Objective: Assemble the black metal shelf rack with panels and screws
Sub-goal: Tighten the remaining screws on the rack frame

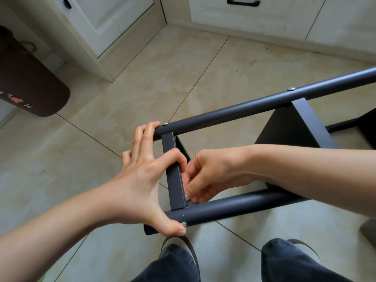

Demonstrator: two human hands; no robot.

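Holding: left hand (140, 180) is spread across the end of the rack (234, 159), fingers hooked over the far tube (244, 106), index curled round the end panel's rim (174, 176), thumb pressed on the near screw (184, 223)
Right hand (205, 180): reaches in from the right behind the end panel's rim, fingertips curled and pinched at the joint just above the near tube (234, 208); what they pinch is hidden, possibly a nut, cannot tell
Rack position: lying on its side above the tiled floor (101, 139), in front of the person's knees, running away to the right
Fitted so far: screw heads show at the far tube's end (165, 124) and further along it (291, 89), where a second panel (289, 127) meets the tube
Step judged: fastening the end panel to the near tube, screw held from outside, fingers working inside
Risk, loose fastener: a small part between the right fingertips could slip and drop to the floor if the thumb eases off the screw
Risk, misalignment: the panel looks free at its near corner; if the tube rolls, holes may shift and the screw bind or cross-thread
Risk, pinching: right fingers sit between rim and tube and could be nipped
Surroundings: white cabinets (122, 21) beyond, dark brown bag (26, 84) at left
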